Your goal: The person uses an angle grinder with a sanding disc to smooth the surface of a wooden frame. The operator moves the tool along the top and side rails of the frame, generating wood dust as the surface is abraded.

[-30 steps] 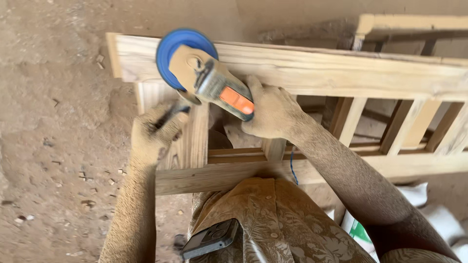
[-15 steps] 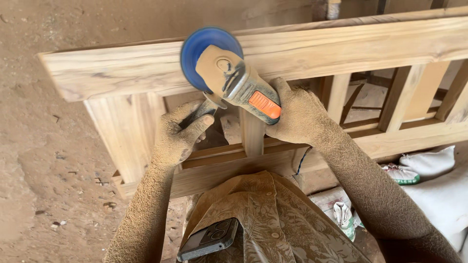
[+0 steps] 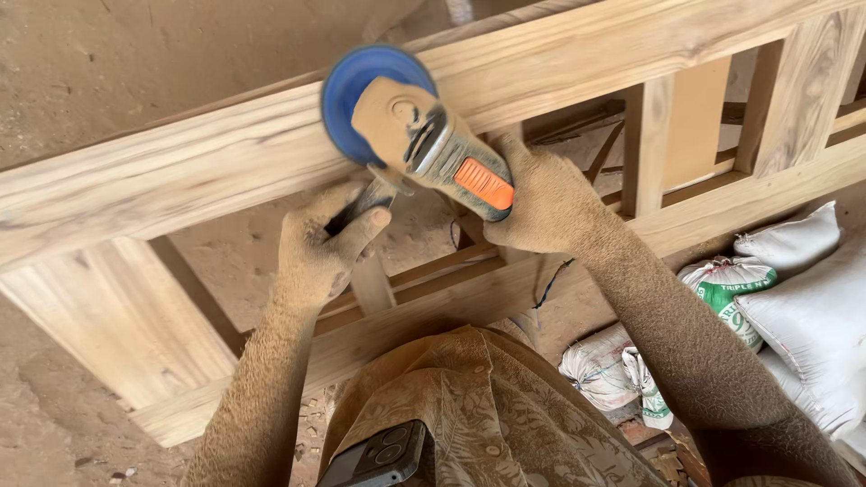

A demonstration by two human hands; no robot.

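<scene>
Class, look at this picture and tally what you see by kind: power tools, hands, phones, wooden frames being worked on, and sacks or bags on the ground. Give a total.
Power tools: 1, the sander with its blue disc
Hands: 2, left hand and right hand, both gripping the sander
Phones: 1, the phone
Wooden frames: 1, the wooden frame
Sacks or bags: about 4, among them a white sack; the edges are cut off
Total: about 9

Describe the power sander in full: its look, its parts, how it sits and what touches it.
The power sander is a handheld angle-grinder type tool with a round blue disc at its head, a dust-coated tan body and an orange patch on the rear housing. A dark side handle sticks out below the head. The disc lies against the top wooden rail of the frame. The left hand grips the side handle; the right hand holds the rear body. Both hands are dust-covered.
</scene>
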